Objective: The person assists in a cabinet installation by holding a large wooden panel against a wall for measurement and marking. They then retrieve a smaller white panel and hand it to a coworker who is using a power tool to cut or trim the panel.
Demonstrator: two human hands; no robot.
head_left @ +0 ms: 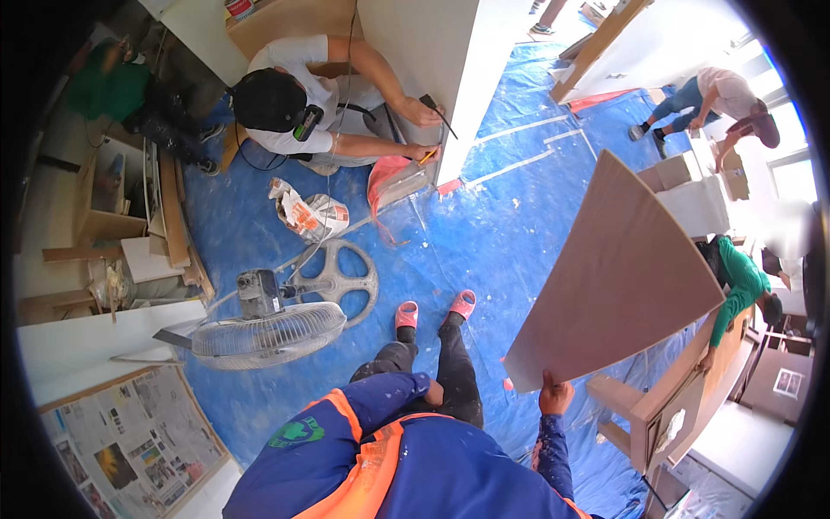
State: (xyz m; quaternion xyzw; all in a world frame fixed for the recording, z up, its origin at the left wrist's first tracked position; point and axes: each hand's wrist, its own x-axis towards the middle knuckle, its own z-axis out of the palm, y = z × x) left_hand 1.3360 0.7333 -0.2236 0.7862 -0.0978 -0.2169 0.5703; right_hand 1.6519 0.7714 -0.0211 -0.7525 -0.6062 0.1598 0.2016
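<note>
From my distant place, I see the right hand gripping a board at its near edge, the thumb laid over the face. The other fingers are mostly hidden behind. The left hand is near the thigh; its sleeve hides part of it, and I cannot tell if it is open or closed.

The board is at the person's right side, over the blue sheet. It is held out from the body, I think so that it does not knock the legs. I cannot tell whether its far end touches the floor. The sheet probably lies there to keep dust and paint off the floor. The fan stands to the left, perhaps for air, and a sack is beyond it. To the right, a worker in green reaches to a wooden frame.

The board is flat, thin and brownish, with a faint wood look. It appears narrow at one end and wide at the other, though the lens bends its edges.
</note>
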